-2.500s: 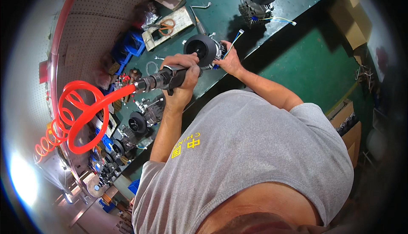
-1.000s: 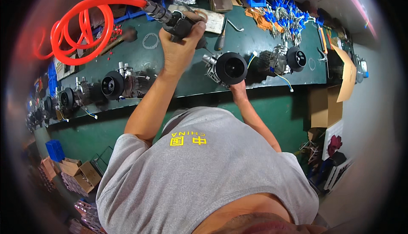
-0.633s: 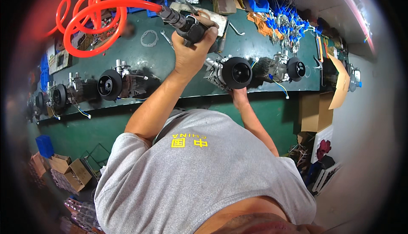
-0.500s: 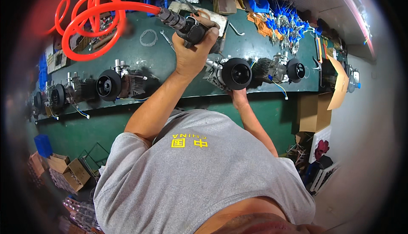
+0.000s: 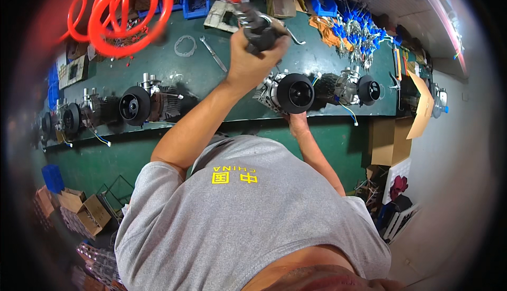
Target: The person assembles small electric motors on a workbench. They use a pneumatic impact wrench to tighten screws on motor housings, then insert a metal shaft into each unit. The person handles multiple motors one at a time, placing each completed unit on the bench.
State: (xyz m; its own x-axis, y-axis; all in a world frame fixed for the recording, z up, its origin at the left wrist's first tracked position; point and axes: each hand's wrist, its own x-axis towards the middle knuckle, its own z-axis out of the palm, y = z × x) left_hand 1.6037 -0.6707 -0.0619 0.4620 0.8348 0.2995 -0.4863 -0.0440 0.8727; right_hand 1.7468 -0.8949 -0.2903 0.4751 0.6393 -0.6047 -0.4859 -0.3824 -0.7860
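Observation:
My left hand (image 5: 256,61) is wrapped round a black air-powered driver (image 5: 260,31), raised over the bench; a thick red coiled hose (image 5: 119,48) runs off it to the left. The tool's working end is hidden by the hand. Below and to the right, a metal blower unit (image 5: 296,93) with a wide black fan wheel sits at the bench edge. My right hand (image 5: 297,117) grips this unit from its near side, fingers mostly hidden behind it. Left of my left hand lie a combination wrench (image 5: 213,54) and a thin flat ring (image 5: 185,46).
Similar finned units line the front edge, one (image 5: 348,87) on the right and one (image 5: 138,103) on the left, with wire leads hanging over. Blue bins (image 5: 322,2) and a heap of blue-capped wired parts (image 5: 359,29) stand behind. A cardboard box (image 5: 391,140) is at the right end.
My left hand and the air driver have moved to the right, and the red hose has swung along. More of the wrench shows. My right hand and the blower unit stay about where they were.

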